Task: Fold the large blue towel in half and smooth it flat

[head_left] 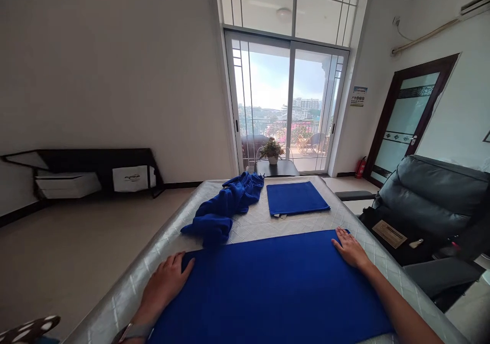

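A large blue cloth (pixel 268 288) lies spread flat across the near part of the covered table (pixel 252 227). My left hand (pixel 165 283) rests on its far left corner, thumb apart from the fingers. At the far right corner, my right hand (pixel 349 247) lies flat with its fingers stretched out. Beyond the spread cloth, a folded blue cloth (pixel 296 198) forms a neat rectangle with small white tags at its near edge. To its left sits a crumpled heap of blue cloth (pixel 229 203), which reaches the spread cloth's far left edge.
A potted plant (pixel 272 150) stands on a dark chair (pixel 276 169) beyond the table's far end. On the right is a black leather armchair (pixel 440 196) holding dark items. White boxes (pixel 132 179) sit on a low black rack by the left wall.
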`<state>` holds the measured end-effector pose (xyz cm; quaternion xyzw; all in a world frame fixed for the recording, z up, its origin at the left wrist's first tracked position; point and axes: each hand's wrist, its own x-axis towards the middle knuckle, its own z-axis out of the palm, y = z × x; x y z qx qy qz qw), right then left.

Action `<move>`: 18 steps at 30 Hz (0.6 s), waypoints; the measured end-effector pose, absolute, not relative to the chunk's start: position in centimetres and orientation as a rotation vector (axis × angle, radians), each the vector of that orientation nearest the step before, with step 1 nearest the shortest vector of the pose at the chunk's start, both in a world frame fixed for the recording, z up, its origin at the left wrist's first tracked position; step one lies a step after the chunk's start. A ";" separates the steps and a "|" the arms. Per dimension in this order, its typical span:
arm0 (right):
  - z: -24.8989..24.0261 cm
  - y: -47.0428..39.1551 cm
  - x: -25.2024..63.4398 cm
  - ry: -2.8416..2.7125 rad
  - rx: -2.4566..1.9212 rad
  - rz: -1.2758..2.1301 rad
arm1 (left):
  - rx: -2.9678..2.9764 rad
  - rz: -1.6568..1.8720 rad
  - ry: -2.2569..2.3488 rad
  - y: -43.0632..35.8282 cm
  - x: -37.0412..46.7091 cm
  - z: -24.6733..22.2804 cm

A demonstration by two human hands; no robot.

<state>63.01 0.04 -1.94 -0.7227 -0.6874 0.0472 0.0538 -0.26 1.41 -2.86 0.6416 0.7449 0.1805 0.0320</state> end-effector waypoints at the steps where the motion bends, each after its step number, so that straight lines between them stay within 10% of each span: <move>1: -2.2 0.1 64.0 -2.049 -2.236 0.128 | 1.978 0.563 2.291 1.5 -0.4 -3.0; 18: -1.4 0.1 64.6 -1.974 -2.382 0.043 | 2.059 0.513 2.304 1.3 0.0 -2.4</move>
